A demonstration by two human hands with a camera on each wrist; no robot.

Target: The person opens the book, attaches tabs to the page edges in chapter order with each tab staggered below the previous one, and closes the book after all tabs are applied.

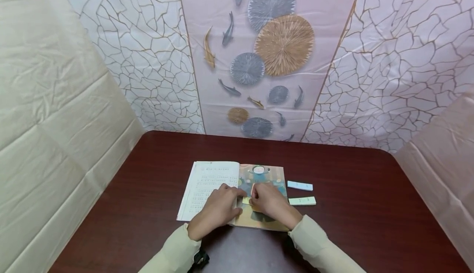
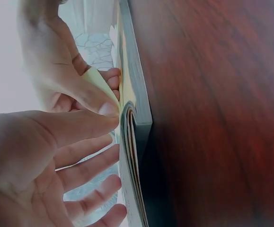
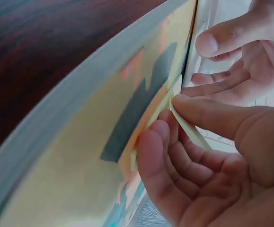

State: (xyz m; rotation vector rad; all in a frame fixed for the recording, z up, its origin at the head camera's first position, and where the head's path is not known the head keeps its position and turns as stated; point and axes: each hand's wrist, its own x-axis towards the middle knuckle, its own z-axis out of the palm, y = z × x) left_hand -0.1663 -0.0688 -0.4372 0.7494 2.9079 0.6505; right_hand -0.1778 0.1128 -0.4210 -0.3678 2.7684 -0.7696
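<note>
My right grip pinches the yellow strip; if my left, fingers apart, lifts, the book's left edge may rise.

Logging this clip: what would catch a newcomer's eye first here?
Probably the disc-patterned backdrop behind the table. Then the open book on it, with the left hand near its middle and the right hand pinching a yellow strip over the picture page.

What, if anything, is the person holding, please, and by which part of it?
The right hand pinches a yellow paper strip by its part nearest the book; the left hand seems to grip nothing.
</note>
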